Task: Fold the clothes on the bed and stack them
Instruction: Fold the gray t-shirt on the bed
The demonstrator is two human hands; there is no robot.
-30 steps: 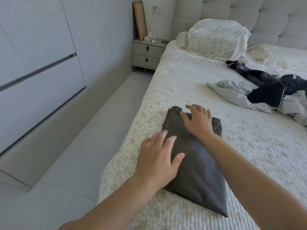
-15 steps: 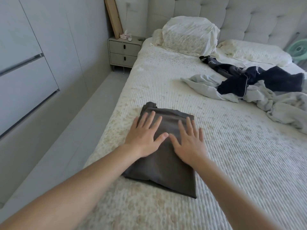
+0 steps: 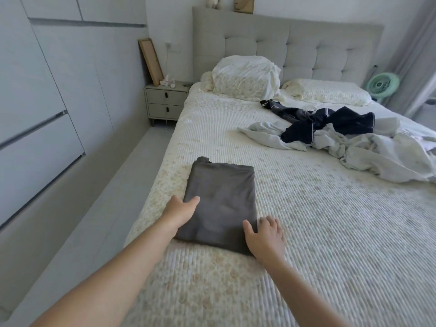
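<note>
Both flat, loose-fingered hands, left hand (image 3: pixel 180 212) and right hand (image 3: pixel 265 237), flank the folded grey garment (image 3: pixel 220 204); square its edges gently before stacking.

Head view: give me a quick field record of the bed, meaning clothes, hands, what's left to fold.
folded: dark grey garment, flat near the bed's left edge
left hand: open, on the garment's left edge
right hand: open, at its near right corner
unfolded: navy garment lying on crumpled pale grey clothes, far right
bed: quilted cover
stack: one item
</note>
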